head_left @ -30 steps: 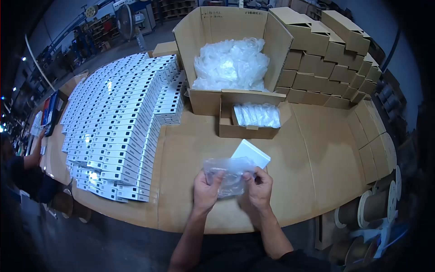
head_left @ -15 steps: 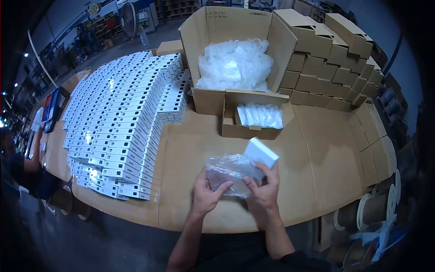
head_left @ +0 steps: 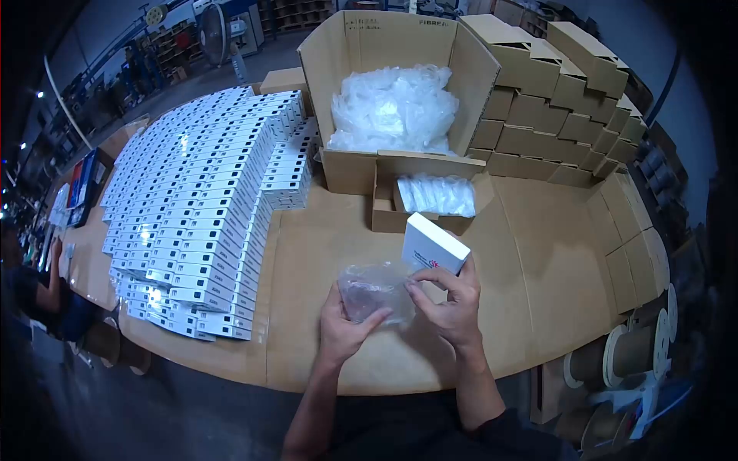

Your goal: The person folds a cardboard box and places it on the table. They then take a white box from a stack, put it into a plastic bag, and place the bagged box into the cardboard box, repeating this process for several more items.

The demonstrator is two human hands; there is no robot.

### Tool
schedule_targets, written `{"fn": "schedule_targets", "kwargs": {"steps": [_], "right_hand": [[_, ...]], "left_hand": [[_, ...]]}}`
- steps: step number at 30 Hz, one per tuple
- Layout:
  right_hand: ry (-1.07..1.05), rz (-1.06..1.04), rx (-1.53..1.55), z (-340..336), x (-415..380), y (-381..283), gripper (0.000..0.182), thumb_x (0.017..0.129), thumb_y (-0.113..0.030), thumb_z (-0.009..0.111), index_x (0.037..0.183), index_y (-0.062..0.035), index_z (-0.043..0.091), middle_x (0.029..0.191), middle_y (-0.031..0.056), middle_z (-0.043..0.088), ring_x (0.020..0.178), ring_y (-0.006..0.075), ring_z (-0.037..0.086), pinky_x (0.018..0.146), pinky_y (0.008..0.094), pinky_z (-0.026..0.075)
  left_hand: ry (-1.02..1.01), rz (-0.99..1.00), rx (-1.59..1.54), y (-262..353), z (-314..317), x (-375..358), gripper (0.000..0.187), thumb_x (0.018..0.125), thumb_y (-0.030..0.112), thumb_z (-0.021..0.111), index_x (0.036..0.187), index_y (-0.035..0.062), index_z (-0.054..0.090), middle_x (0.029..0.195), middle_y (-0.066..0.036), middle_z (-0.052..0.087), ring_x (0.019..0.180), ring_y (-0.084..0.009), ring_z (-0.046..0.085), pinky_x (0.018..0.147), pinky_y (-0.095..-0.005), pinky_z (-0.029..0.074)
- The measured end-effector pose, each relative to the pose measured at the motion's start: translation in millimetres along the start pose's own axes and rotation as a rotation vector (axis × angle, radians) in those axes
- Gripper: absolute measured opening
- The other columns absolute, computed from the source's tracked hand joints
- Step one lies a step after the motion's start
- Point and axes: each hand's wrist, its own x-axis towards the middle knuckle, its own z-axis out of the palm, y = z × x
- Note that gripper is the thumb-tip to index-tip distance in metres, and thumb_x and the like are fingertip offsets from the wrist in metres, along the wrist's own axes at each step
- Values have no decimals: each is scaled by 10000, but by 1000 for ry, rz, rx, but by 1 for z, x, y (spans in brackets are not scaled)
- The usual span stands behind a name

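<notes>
My left hand [head_left: 345,326] is closed on a clear plastic bag [head_left: 374,288], thumb across its front. My right hand [head_left: 452,303] grips a small white box [head_left: 432,243] with printing on its face, held tilted above the table. The fingertips of that hand are also right at the bag's right edge. Beyond my hands stands an open cardboard carton [head_left: 384,213] with a row of plastic-wrapped white boxes [head_left: 437,196] in it. A large stack of white boxes [head_left: 200,207] fills the table's left side.
Behind the small carton, a large open box [head_left: 323,77] holds a heap of clear plastic bags [head_left: 396,107]. Brown cardboard boxes [head_left: 538,115] are piled at the back right. Cable spools [head_left: 642,349] stand past the right edge. Another person [head_left: 46,284] is at the far left.
My right hand has turned the white box more upright, so its printed face shows. The bag in my left hand has shifted slightly left, with the right fingers drawn to its edge.
</notes>
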Motion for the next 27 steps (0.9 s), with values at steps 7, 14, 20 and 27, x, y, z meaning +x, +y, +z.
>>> {"fn": "schedule_targets", "kwargs": {"steps": [7, 14, 20, 27], "right_hand": [[-105, 78, 233, -6, -13, 9, 193, 726, -36, 788, 918, -57, 791, 1306, 236, 608, 1196, 362, 602, 977, 396, 503], [21, 49, 420, -28, -7, 17, 309, 878, 158, 550, 1074, -19, 711, 1096, 106, 563, 960, 159, 590, 826, 259, 482], [-139, -58, 524, -39, 20, 17, 300, 877, 166, 570, 1106, -12, 648, 1109, 139, 571, 948, 183, 613, 839, 296, 520], [-367, -71, 532, -40, 33, 21, 228, 855, 62, 560, 1023, 0, 700, 1059, 158, 618, 990, 243, 625, 859, 344, 515]], "left_hand": [[-29, -140, 49, -20, -3, 4, 547, 819, -17, 836, 1283, -23, 547, 1161, -119, 697, 1074, -173, 684, 934, -328, 567], [-76, -140, 203, -11, -6, 0, 491, 827, 92, 864, 1238, -52, 638, 1132, -132, 749, 1030, -154, 702, 915, -321, 564], [-57, -147, 147, -13, -2, 1, 461, 817, 108, 872, 1192, -51, 657, 1106, -129, 755, 1020, -159, 710, 902, -334, 565], [-70, -127, 254, -12, -3, 1, 487, 790, 127, 886, 1187, -31, 653, 1077, -149, 755, 1008, -185, 722, 903, -355, 566]]}}
